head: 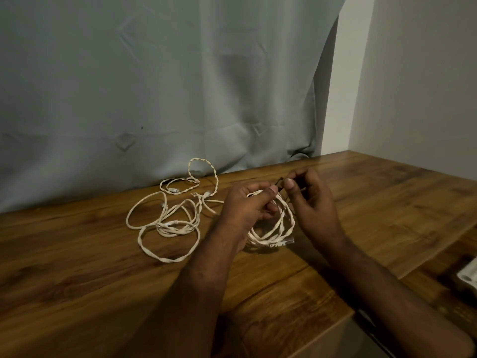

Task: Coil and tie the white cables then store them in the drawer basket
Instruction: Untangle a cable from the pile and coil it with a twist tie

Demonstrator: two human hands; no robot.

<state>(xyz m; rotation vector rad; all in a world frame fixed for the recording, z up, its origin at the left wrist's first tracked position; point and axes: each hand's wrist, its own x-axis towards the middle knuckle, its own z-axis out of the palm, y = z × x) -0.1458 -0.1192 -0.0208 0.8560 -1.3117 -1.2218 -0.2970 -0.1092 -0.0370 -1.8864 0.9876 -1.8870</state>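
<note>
two bare hands meet above a wooden table [77, 267], working on a coiled white cable [278, 228]. the left hand [247, 208] has its fingers curled round the top of the coil, thumb pressed over the strands, so the loops hang down from the fist and their lower part rests on the wood. a clear-tipped connector [282, 242] sticks out from the bottom of that coil toward the right. the right hand [309, 200] pinches a thin dark tie [280, 182] between thumb and forefinger, just above the coil and touching the left thumb; how the tie runs round the strands is hidden behind the fingers.

to the left of the hands, a loose tangle of white cable [165, 223] lies spread flat on the table in several wide loops, with a ribbed plug visible in its middle. behind it, near the table's back edge, a smaller twisted white cable [191, 177] forms two loops, one rising against a grey-green curtain [154, 86] that hangs behind the table. a pale wall [413, 73] stands at right. at the right edge, something white and partly cut off [468, 276] shows below the tabletop level.
</note>
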